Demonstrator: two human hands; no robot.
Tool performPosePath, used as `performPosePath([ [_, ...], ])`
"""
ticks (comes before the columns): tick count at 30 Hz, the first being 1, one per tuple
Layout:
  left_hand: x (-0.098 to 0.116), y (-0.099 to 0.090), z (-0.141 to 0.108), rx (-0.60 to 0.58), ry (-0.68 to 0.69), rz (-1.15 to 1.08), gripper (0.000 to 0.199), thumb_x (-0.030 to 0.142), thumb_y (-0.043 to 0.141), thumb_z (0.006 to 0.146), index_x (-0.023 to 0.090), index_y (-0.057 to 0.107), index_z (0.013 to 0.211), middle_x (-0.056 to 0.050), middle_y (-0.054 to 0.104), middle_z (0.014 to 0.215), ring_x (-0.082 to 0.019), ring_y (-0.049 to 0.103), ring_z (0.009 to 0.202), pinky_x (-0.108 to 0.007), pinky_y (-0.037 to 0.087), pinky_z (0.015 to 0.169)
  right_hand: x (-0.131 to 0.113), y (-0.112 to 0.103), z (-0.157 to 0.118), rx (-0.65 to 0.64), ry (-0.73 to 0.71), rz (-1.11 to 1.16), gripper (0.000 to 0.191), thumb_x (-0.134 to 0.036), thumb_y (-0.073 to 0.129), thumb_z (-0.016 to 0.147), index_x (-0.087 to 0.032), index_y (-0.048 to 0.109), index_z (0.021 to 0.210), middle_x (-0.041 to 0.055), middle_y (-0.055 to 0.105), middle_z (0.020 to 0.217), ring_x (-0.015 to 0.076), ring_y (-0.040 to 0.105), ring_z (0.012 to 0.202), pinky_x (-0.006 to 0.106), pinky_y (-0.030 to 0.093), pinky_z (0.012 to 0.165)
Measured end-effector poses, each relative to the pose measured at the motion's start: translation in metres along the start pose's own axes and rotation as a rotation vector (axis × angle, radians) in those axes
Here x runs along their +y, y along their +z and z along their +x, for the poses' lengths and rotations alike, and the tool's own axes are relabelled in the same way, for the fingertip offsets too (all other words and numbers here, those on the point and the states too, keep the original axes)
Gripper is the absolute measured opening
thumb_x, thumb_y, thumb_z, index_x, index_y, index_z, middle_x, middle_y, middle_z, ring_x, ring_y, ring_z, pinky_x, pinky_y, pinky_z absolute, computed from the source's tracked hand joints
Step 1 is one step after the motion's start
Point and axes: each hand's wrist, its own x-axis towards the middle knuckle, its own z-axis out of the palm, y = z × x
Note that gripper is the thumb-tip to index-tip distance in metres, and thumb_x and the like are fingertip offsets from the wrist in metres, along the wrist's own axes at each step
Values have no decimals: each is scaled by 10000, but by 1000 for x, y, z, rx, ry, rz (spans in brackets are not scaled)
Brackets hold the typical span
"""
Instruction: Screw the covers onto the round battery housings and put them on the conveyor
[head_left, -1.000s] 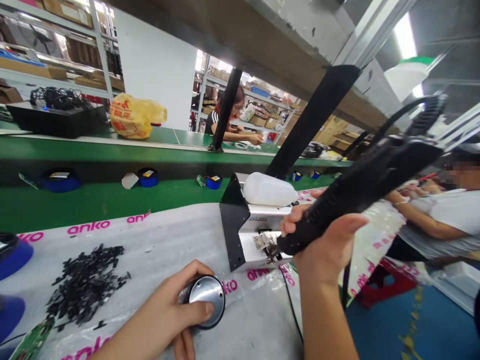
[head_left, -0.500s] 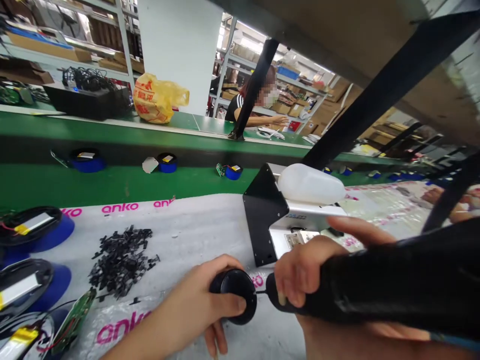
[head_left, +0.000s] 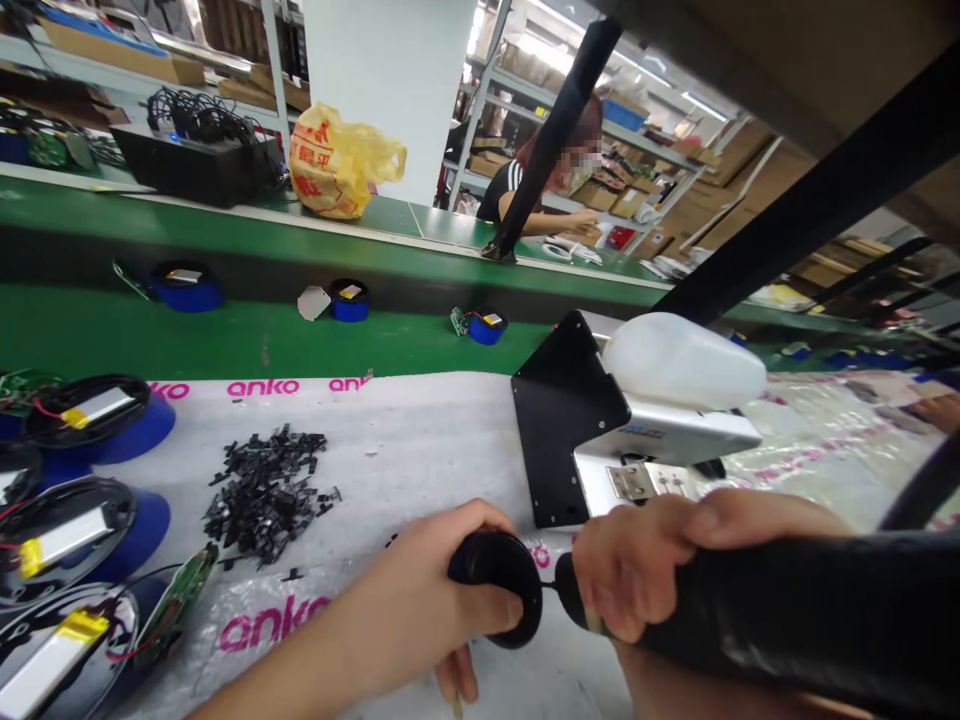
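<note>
Near the bottom middle, my left hand [head_left: 435, 590] is closed round a small black round housing [head_left: 525, 570], thumb pressed across its face. To its right my right hand [head_left: 637, 560] wraps round the front of a thick black electric screwdriver [head_left: 795, 610], which runs out of view at the right edge. Its thin bit points left and meets the rim of the housing. I cannot make out a screw there. Left of my hands lies a pile of small black plastic parts [head_left: 270, 490] on the white foam sheet [head_left: 420, 440].
Blue housings with batteries [head_left: 90, 530] and a green circuit board [head_left: 184, 595] stand at the left. A black and silver machine [head_left: 562, 430] carries a white plastic bottle [head_left: 675, 360]. Several blue units [head_left: 487, 328] sit on the green belt [head_left: 405, 340]. Across it, a person [head_left: 517, 190] works.
The view has shifted, so most of the scene sits farther right. My hands keep their hold on the housing and screwdriver, and the bit still meets the rim.
</note>
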Motion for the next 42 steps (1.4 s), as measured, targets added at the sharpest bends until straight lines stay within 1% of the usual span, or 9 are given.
performPosePath([
  [3, 2, -2, 0, -17, -5, 14, 290, 203, 624, 768, 250, 583, 1052, 70, 609, 618, -71, 555, 349, -122, 425, 311, -2, 16, -2, 17, -118, 156, 183, -490, 557, 942, -376, 684, 1012, -35, 670, 597, 168, 595, 398, 301, 515, 382],
  [9, 3, 0, -6, 41, 132, 294, 355, 316, 620, 847, 251, 574, 1193, 32, 604, 683, -114, 550, 453, -167, 409, 364, -6, 39, -6, 237, -131, 194, 497, -746, 625, 768, -292, 671, 963, -13, 628, 580, 179, 565, 433, 313, 475, 412],
  [12, 1, -2, -7, 164, 399, 575, 370, 250, 683, 796, 269, 652, 1165, -51, 624, 1034, -200, 649, 812, -272, 546, 661, -21, 25, -2, 304, -164, 268, 570, -774, 645, 726, -298, 625, 1038, -33, 619, 591, 165, 525, 418, 302, 456, 408],
  [16, -3, -9, -5, 250, 508, 710, 295, 314, 709, 811, 311, 729, 1105, -57, 612, 1091, -257, 643, 956, -366, 514, 889, -45, -11, 15, 590, -377, 122, 552, -781, 648, 710, -275, 606, 928, -59, 574, 535, 147, 489, 384, 272, 425, 375],
  [19, -7, -16, 0, 210, 565, 652, 444, 362, 835, 701, 315, 739, 1132, -70, 601, 1283, -326, 562, 1223, -412, 417, 1077, -40, -29, 32, 730, -411, -38, 631, -837, 596, 700, -243, 566, 911, -62, 553, 518, 143, 479, 378, 256, 393, 343],
  [24, -3, -22, 5, 154, 438, 585, 685, 338, 941, 544, 273, 702, 1182, -62, 705, 1233, -337, 608, 1184, -448, 421, 1074, -16, -37, 36, 660, -292, -84, 613, -797, 556, 788, -211, 565, 968, -55, 561, 539, 115, 477, 371, 220, 386, 343],
  [28, 6, -21, 1, 108, 360, 519, 682, 279, 955, 514, 249, 720, 1154, -35, 744, 1196, -307, 632, 1153, -396, 439, 1050, -29, -15, 18, 478, -151, 37, 643, -809, 539, 785, -219, 574, 1040, -57, 557, 538, 127, 468, 353, 237, 386, 322],
  [35, 2, -26, 0, 33, 348, 486, 650, 262, 967, 487, 231, 766, 1105, 11, 775, 997, -247, 670, 946, -311, 495, 870, -38, 53, 15, 247, -216, 125, 642, -847, 550, 739, -238, 623, 929, -9, 612, 495, 165, 501, 361, 277, 408, 343],
  [42, 4, -23, 0, -21, 392, 405, 585, 207, 939, 517, 211, 777, 1079, 27, 756, 951, -220, 648, 901, -278, 485, 805, -15, 56, 21, 233, -249, 231, 589, -788, 656, 713, -233, 660, 910, 8, 621, 511, 170, 501, 347, 274, 387, 322],
])
